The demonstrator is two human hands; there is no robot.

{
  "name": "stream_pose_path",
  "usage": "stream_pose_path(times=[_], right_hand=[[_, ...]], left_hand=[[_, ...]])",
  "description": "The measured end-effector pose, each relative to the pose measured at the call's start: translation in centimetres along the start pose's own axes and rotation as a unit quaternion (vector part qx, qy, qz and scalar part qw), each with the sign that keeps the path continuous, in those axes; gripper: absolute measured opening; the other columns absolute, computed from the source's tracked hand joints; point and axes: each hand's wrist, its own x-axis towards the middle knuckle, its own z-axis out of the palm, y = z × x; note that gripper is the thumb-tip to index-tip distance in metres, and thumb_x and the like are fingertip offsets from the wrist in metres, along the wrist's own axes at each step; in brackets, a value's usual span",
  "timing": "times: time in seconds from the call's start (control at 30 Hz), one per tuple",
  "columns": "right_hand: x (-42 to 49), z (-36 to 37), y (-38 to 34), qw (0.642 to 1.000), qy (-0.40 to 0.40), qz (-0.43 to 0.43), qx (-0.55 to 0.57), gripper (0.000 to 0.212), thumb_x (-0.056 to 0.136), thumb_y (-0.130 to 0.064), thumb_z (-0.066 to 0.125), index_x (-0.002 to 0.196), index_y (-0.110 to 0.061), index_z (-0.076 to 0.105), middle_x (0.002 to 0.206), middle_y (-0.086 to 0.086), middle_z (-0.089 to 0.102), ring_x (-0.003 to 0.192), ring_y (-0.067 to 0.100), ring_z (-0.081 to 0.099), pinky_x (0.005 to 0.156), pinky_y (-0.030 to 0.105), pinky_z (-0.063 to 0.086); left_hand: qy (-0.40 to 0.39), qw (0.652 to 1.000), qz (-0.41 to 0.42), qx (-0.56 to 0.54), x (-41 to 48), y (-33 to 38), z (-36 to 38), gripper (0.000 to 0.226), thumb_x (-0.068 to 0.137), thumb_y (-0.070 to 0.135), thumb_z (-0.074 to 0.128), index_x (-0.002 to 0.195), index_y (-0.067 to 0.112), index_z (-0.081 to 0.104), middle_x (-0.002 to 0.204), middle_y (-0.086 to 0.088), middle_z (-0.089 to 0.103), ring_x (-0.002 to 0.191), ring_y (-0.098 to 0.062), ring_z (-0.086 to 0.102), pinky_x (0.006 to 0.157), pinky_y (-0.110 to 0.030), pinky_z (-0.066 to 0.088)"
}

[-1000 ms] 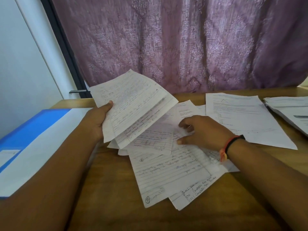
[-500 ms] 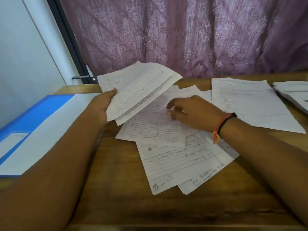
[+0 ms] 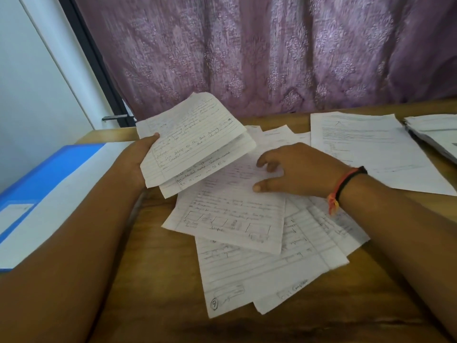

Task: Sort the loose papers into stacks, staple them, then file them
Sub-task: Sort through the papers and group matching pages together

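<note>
My left hand (image 3: 138, 157) grips a small bundle of lined handwritten sheets (image 3: 195, 137) by its left edge, lifted and tilted above the wooden table (image 3: 153, 293). Under it a loose pile of handwritten pages (image 3: 259, 256) lies fanned out across the table's middle. The top page with small box sketches (image 3: 230, 219) sits on that pile. My right hand (image 3: 294, 169), with a red and black thread band at the wrist, rests on this top page with its fingers slightly curled, fingertips and thumb touching the paper.
A blue file folder (image 3: 49, 174) with a white sheet on it lies at the left. Printed sheets (image 3: 371, 149) lie at the back right, and another stack (image 3: 435, 134) at the far right edge. A purple curtain (image 3: 272, 50) hangs behind the table.
My right hand has shifted from the pile's middle up to the page with box sketches and slid it. The held bundle stays in my left hand, tilted a little differently.
</note>
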Motion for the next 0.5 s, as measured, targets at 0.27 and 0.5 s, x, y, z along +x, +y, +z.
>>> stream_pose_path(times=[0.27, 0.5], right_hand=[[0.1, 0.9, 0.2, 0.993, -0.055, 0.103, -0.028, 0.093, 0.068, -0.087, 0.055, 0.14, -0.03, 0.04, 0.118, 0.001, 0.056, 0.104, 0.023, 0.049, 0.089, 0.035, 0.046], [0.1, 0.6, 0.0, 0.994, -0.038, 0.099, 0.024, 0.095, 0.069, -0.078, 0.065, 0.146, -0.028, 0.041, 0.144, 0.0, 0.05, 0.125, 0.021, 0.05, 0.093, 0.031, 0.041]], left_hand=[[-0.019, 0.978, 0.14, 0.152, -0.7, -0.5, 0.3, 0.027, 0.103, 0.035, 0.056, 0.13, 0.029, 0.056, 0.116, 0.011, 0.066, 0.088, -0.004, 0.064, 0.064, -0.017, 0.05], [-0.101, 0.907, 0.201, 0.355, -0.5, -1.2, 1.1, 0.021, 0.102, 0.039, 0.055, 0.122, 0.036, 0.058, 0.109, 0.019, 0.066, 0.092, -0.005, 0.066, 0.074, -0.022, 0.049]])
